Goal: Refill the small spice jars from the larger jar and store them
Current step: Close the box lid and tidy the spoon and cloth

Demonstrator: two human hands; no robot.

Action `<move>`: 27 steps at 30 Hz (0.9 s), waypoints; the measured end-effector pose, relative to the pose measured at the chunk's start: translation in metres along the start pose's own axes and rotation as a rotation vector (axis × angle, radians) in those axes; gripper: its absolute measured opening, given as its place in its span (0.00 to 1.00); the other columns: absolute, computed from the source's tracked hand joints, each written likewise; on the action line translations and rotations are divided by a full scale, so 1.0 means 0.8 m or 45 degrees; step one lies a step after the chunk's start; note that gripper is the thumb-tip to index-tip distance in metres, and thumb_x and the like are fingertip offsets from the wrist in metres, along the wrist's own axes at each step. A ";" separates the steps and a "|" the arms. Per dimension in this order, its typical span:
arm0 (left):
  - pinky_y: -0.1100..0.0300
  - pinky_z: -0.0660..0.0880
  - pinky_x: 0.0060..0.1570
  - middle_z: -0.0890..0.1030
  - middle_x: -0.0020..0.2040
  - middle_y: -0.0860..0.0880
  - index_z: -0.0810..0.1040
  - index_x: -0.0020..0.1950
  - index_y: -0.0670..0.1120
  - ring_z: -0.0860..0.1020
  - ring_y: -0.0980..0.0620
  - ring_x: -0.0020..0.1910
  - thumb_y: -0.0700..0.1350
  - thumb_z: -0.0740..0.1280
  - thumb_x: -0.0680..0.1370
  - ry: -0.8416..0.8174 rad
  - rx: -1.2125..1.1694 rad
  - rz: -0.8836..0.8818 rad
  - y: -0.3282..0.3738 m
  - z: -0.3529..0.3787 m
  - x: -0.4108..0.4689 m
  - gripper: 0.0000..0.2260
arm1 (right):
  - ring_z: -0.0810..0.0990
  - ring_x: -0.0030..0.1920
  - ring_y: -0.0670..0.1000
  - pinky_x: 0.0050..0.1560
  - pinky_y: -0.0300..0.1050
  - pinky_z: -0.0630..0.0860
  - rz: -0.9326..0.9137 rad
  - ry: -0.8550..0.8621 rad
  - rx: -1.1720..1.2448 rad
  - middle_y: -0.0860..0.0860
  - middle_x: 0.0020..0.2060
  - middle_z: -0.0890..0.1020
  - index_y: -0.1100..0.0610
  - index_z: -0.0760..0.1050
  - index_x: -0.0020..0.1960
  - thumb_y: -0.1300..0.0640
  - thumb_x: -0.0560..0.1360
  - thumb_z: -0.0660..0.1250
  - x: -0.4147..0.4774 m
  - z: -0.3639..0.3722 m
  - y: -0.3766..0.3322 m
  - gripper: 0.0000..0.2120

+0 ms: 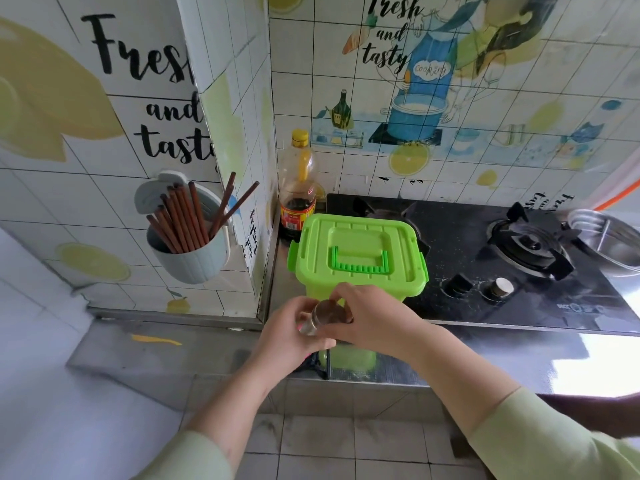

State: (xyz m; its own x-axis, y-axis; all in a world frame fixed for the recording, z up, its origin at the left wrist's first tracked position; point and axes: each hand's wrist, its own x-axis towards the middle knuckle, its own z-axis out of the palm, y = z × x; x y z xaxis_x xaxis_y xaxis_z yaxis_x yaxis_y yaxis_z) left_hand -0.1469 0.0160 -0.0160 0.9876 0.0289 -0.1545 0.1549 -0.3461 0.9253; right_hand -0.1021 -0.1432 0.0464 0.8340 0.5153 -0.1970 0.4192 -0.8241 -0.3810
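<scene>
A small glass spice jar (320,317) with a brown top is held in front of the green lidded plastic box (358,251). My left hand (289,336) grips the jar's glass body from the left. My right hand (372,315) curls its fingers over the brown top from the right. The jar is tilted toward me. Its contents cannot be made out. A dark wire stand (320,365) shows just below my hands, mostly hidden. No larger spice jar is in view.
A soy sauce bottle (297,188) stands in the corner behind the box. The black gas stove (502,258) fills the counter to the right, with a steel bowl (609,240) at its far side. A wall holder of chopsticks (188,233) hangs at left.
</scene>
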 end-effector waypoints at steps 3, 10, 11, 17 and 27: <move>0.61 0.78 0.45 0.83 0.46 0.57 0.77 0.51 0.56 0.80 0.61 0.47 0.46 0.81 0.62 0.007 -0.032 -0.024 -0.002 0.002 0.000 0.21 | 0.78 0.54 0.51 0.51 0.48 0.78 -0.006 -0.046 0.025 0.49 0.61 0.74 0.47 0.61 0.71 0.32 0.65 0.69 -0.002 0.002 0.004 0.40; 0.73 0.72 0.40 0.83 0.47 0.56 0.78 0.53 0.55 0.79 0.65 0.45 0.39 0.80 0.61 0.020 -0.042 -0.026 -0.004 0.002 0.002 0.25 | 0.77 0.51 0.50 0.52 0.41 0.76 -0.155 0.015 0.073 0.48 0.54 0.75 0.47 0.68 0.67 0.53 0.70 0.71 0.002 0.011 -0.003 0.26; 0.75 0.72 0.39 0.83 0.47 0.56 0.78 0.54 0.53 0.79 0.67 0.45 0.39 0.80 0.61 0.018 -0.036 -0.023 -0.006 0.003 0.002 0.25 | 0.77 0.49 0.50 0.50 0.42 0.77 -0.122 0.032 0.057 0.48 0.52 0.76 0.48 0.70 0.64 0.50 0.69 0.71 0.003 0.012 -0.004 0.25; 0.60 0.78 0.49 0.84 0.46 0.58 0.79 0.51 0.55 0.80 0.64 0.48 0.42 0.80 0.61 0.001 -0.051 0.013 -0.015 0.003 0.001 0.22 | 0.77 0.46 0.50 0.46 0.45 0.79 -0.046 0.020 0.014 0.49 0.50 0.78 0.52 0.71 0.59 0.44 0.67 0.72 0.004 0.015 -0.003 0.24; 0.69 0.75 0.47 0.83 0.49 0.56 0.78 0.51 0.57 0.80 0.63 0.49 0.39 0.78 0.64 0.078 -0.067 0.120 -0.015 0.005 0.003 0.21 | 0.77 0.43 0.50 0.43 0.48 0.79 -0.020 0.093 -0.035 0.49 0.48 0.76 0.53 0.69 0.58 0.37 0.71 0.65 0.005 0.013 -0.007 0.24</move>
State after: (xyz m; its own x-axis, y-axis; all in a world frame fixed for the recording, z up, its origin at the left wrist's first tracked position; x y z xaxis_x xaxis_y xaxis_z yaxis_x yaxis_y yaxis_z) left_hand -0.1465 0.0162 -0.0292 0.9974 0.0565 -0.0457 0.0606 -0.3003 0.9519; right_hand -0.1049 -0.1344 0.0387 0.8508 0.5106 -0.1243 0.4412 -0.8226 -0.3587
